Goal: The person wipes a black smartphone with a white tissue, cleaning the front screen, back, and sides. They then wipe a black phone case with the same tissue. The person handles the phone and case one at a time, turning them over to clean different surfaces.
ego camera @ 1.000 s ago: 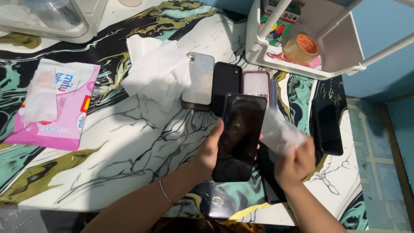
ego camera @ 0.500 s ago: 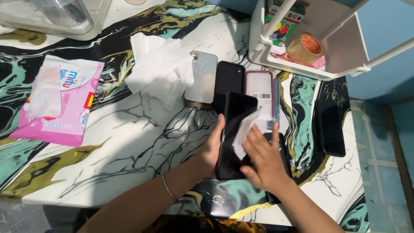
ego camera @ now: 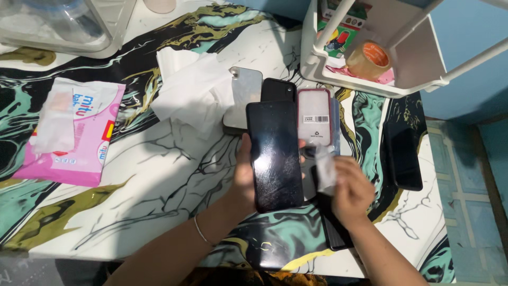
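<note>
My left hand point(ego camera: 244, 180) holds a black phone point(ego camera: 275, 153) upright by its left edge, dark screen facing me. To the right of that phone, my right hand point(ego camera: 353, 191) pinches a small white wipe point(ego camera: 326, 170), now off the screen. Behind the held phone several other phones lie on the table: a silver one point(ego camera: 244, 98), a black one point(ego camera: 279, 89) and one in a pink-rimmed case point(ego camera: 314, 115). A crumpled white tissue point(ego camera: 190, 92) lies to their left.
A pink pack of wet wipes point(ego camera: 74, 135) sits at the left on the marbled table point(ego camera: 159, 185). A white rack point(ego camera: 370, 74) with a tape roll point(ego camera: 368, 60) stands at the back right. Another dark phone point(ego camera: 403, 153) lies at the right edge. A clear plastic box point(ego camera: 58, 24) is at the back left.
My right hand wiped across the phone's screen with the white wipe half a second ago and has drawn back to the right of the phone. The left hand kept holding the phone.
</note>
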